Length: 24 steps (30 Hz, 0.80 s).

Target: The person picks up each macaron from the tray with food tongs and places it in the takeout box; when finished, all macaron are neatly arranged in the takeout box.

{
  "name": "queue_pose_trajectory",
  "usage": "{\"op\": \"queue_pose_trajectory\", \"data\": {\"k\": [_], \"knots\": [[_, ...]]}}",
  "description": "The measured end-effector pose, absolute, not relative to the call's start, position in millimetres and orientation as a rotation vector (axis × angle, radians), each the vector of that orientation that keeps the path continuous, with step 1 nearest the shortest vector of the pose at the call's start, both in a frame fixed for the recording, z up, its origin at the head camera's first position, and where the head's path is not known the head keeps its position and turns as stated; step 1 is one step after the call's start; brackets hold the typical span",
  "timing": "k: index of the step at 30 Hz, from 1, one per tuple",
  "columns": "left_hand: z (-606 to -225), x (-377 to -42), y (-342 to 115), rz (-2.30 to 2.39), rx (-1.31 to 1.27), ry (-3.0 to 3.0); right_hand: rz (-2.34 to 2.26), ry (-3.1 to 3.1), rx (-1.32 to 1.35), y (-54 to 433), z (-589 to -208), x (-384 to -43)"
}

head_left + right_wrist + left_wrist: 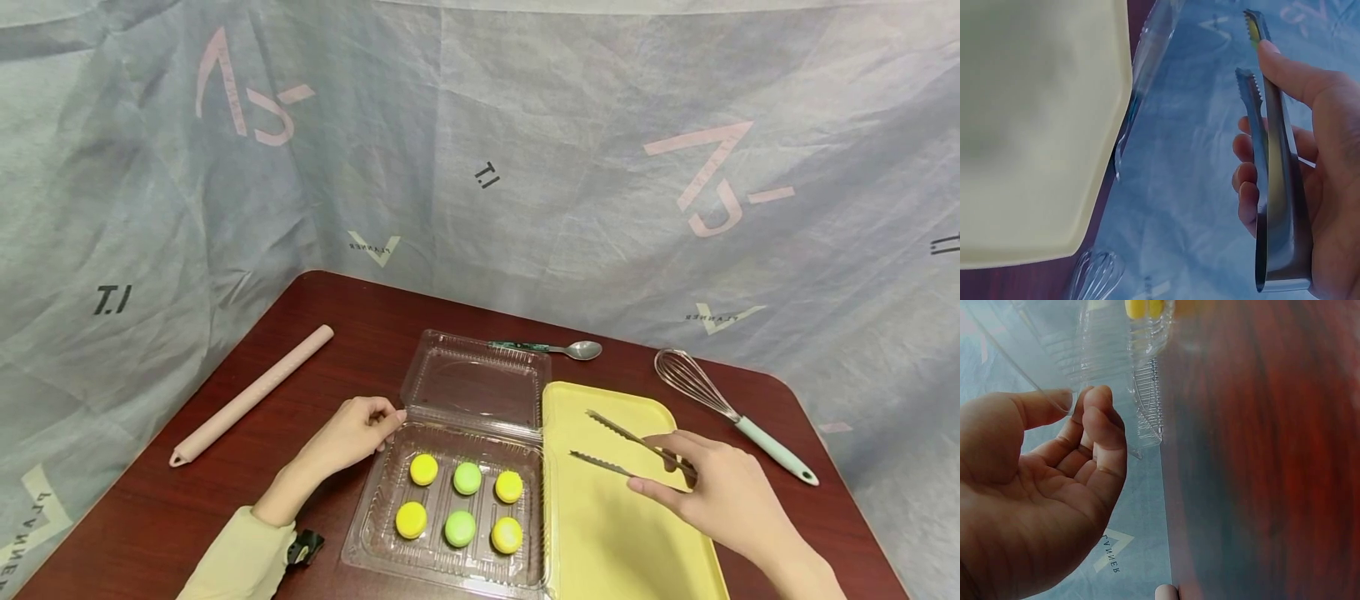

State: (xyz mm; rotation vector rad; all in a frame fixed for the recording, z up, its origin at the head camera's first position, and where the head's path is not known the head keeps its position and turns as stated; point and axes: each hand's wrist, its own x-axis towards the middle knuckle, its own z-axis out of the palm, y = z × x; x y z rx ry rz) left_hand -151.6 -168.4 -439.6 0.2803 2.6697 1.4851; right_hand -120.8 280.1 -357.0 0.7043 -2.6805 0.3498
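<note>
A hinged clear plastic box lies with its lid folded back. Several yellow macarons and two green ones sit in its base in two rows. At the box's left side, near the hinge, my left hand pinches the plastic edge between thumb and fingers; the left wrist view shows the thumb against it. My right hand grips metal tongs over the yellow tray. The serrated tips of the tongs stand apart with nothing between them.
A pale pink rolling pin lies on the left of the dark red table. Behind the box is a spoon, its handle overlapping the lid. A whisk rests right of the tray. Grey cloth hangs behind the table.
</note>
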Motion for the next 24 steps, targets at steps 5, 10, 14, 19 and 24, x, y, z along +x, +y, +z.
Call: {"op": "queue_pose_trajectory", "data": {"k": [5,10,14,19,24], "knots": [[-439,-151,-169,1.486,0.277,2.666,0.403,-2.665,0.633,296,-364,-125],[-439,-151,-169,1.491,0.278,2.662,0.479,-2.68,0.527,309,-368,-125],[-438,-151,-169,1.489,0.275,2.66,0.482,-2.699,0.426,318,-370,-126],[-438,-151,-169,1.486,0.269,2.659,0.449,-2.754,0.304,333,-373,-125],[-438,-151,-168,1.485,0.262,2.658,0.394,-2.786,0.217,347,-380,-126]]}}
